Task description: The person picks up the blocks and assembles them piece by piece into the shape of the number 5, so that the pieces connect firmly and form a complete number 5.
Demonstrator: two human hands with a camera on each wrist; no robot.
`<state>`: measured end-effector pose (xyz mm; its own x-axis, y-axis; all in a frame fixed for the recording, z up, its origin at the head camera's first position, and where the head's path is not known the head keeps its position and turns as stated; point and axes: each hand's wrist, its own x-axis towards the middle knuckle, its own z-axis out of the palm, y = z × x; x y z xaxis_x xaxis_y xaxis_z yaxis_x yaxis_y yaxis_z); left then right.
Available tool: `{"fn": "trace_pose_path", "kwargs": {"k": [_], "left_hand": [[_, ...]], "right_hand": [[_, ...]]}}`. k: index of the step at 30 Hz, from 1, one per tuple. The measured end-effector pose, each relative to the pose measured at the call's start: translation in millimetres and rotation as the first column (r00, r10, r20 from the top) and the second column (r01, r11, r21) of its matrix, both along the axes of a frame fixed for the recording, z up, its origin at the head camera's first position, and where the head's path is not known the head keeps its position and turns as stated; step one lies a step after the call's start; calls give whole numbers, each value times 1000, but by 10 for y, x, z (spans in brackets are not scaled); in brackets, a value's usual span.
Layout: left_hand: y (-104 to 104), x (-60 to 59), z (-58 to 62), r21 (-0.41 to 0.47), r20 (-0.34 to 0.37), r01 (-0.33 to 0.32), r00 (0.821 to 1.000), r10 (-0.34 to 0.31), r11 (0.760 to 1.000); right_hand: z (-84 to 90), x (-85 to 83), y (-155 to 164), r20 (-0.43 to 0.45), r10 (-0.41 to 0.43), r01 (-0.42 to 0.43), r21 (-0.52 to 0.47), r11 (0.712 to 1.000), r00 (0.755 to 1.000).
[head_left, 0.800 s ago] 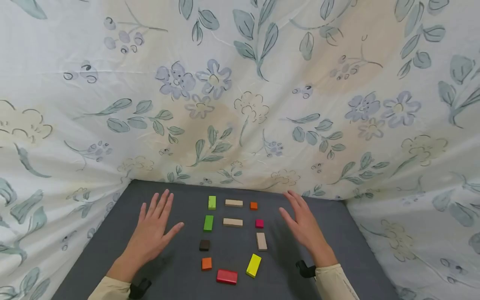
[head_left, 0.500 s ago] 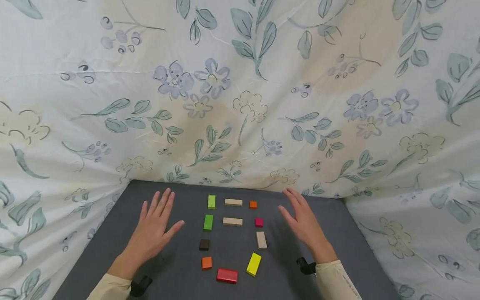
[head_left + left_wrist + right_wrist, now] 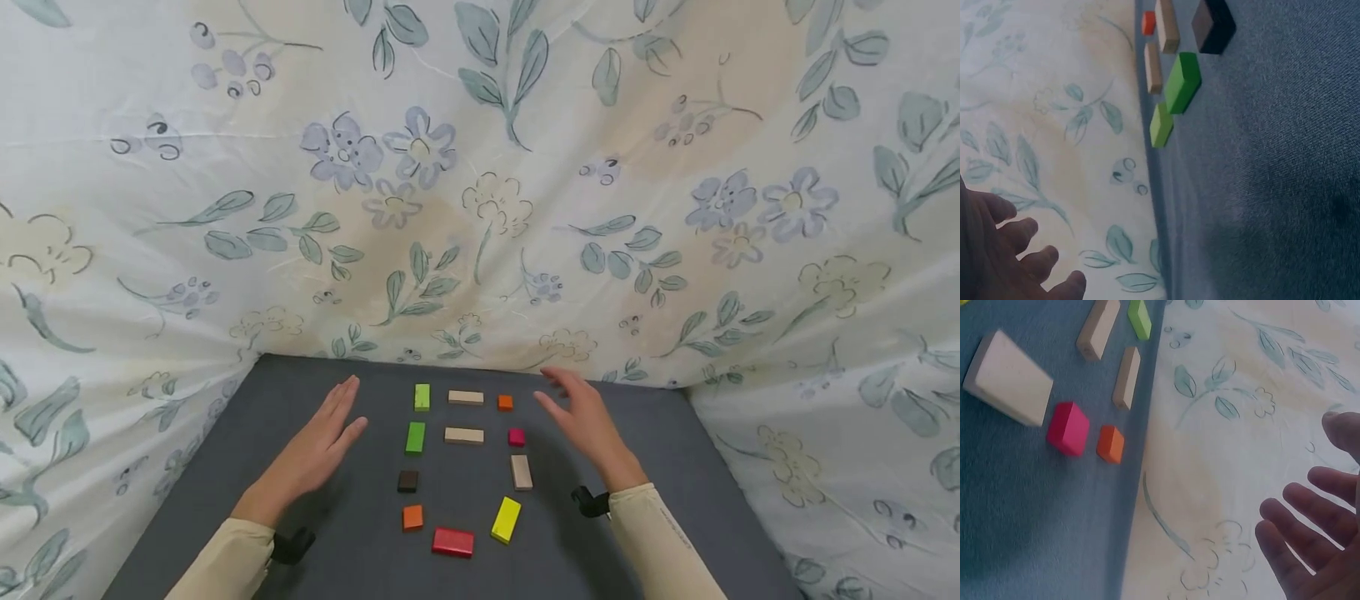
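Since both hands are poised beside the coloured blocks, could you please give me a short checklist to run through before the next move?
1. Left hand free of any block: ok, fingers straight, holding nothing.
2. Right hand free: ok, open, holding nothing.
3. Nearest blocks unobstructed: ok, the pink cube and the dark green block lie apart from their neighbours.
4. Blocks flat on the grey mat: ok, none stacked.
5. Hands touching the mat: cannot tell.
6. Red block within the mat's near edge: ok.

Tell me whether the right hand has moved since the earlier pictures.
Yes. The right hand has shifted left, toward the pink block, closing the gap between them.
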<state>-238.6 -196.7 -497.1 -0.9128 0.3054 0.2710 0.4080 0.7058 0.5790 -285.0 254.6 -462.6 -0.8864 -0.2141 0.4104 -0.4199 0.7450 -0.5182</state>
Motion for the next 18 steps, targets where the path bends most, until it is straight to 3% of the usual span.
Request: {"fn": "trace_pose_path", "kwargs": {"k": [7,18], "left_hand": [[39,-60,-73,26,84,1,996,-4,1000],[188,-147,-41,40,58,33,998,-35,999]], "right_hand": [[-34,-110,-154,88,7,-3,-41,999,996],[-73,-201,-183,125,-15,20,-39,999,992]]}}
